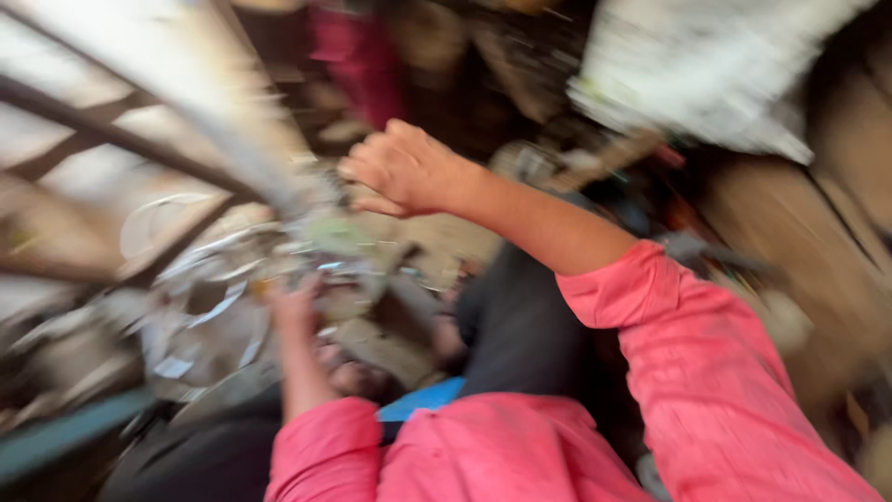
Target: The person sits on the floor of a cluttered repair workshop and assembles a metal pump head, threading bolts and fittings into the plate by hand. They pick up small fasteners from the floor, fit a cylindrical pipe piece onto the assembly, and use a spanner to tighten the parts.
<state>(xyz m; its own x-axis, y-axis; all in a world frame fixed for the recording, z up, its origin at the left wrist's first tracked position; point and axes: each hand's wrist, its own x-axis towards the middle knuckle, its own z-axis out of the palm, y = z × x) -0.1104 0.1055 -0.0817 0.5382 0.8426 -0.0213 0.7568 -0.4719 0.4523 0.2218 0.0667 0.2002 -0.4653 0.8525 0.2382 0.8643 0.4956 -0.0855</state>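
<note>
Picture heavily blurred. Dark-framed window grid with pale panes far left. Your left hand below and right of grid, in clutter of pale shiny scraps; fingers' state cannot be told. Your right hand right of grid, raised, fingers curled narrow, touching blurred pale bar; grip unclear. Pink sleeves lowest, right.

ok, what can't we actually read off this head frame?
- Right hand: motion blur; grip or contents unreadable.
- Left hand: smeared into pale clutter; fingers and contact unclear.
- Clutter items: blurred beyond identifying.
- Pink sleeve: cut off by bottom edge.
</note>
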